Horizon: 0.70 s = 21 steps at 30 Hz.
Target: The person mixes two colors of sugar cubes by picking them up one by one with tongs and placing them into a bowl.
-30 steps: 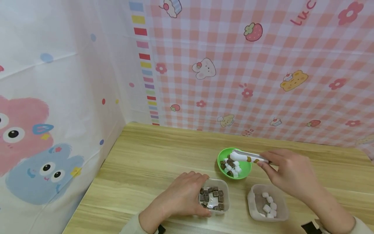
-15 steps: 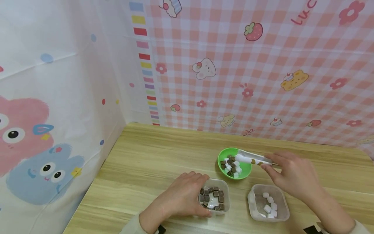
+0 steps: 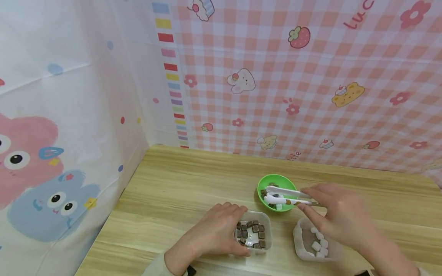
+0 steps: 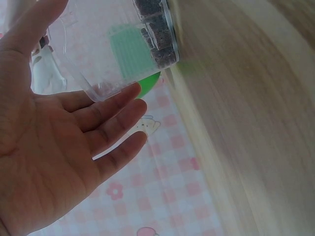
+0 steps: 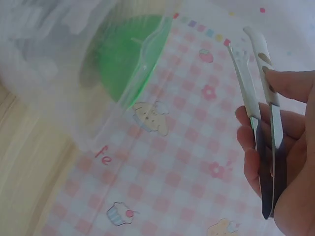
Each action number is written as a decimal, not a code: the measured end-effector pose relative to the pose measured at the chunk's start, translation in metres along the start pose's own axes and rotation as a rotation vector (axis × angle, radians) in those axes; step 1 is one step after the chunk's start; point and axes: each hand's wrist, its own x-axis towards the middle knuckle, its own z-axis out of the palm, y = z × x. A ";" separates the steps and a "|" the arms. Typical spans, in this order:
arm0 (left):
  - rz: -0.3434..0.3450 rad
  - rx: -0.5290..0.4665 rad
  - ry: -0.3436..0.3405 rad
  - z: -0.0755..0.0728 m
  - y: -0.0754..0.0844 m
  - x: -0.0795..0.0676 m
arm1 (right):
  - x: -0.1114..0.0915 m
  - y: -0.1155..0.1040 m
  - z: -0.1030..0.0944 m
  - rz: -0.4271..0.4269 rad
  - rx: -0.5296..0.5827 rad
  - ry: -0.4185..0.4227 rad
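Observation:
My left hand [image 3: 219, 230] holds the side of a clear plastic container [image 3: 269, 238] with brown cubes [image 3: 255, 229] inside, thumb on the near side, fingers on the far side. In the left wrist view the container's wall [image 4: 81, 46] sits between thumb and index finger; the other fingers stretch out loosely. White tongs [image 3: 276, 201] with brown spots are gripped by my right hand [image 3: 345, 214]. Their tips stand apart over a green bowl [image 3: 284, 181] of mixed brown and white pieces, partly hiding them. In the right wrist view nothing shows between the tongs' tips [image 5: 246, 64].
A second plastic container [image 3: 299, 245] with several white marshmallow-like pieces [image 3: 315, 246] stands below my right hand, which partly covers it. All of it rests on a wooden table [image 3: 186, 176]. A pink checked cloth [image 3: 262, 103] rises behind the table's far edge.
The tongs first shifted slightly right, then moved left and down over the bowl. Their tips have spread apart. My left hand and its container stay in place.

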 end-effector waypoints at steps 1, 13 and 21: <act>0.001 0.000 0.001 0.000 0.000 0.000 | 0.001 -0.003 0.000 -0.015 0.002 -0.003; 0.010 0.015 0.005 0.000 0.000 0.000 | 0.003 -0.026 0.012 -0.176 0.050 -0.099; 0.017 0.010 0.016 0.001 0.000 0.001 | 0.007 -0.043 0.021 -0.225 0.026 -0.231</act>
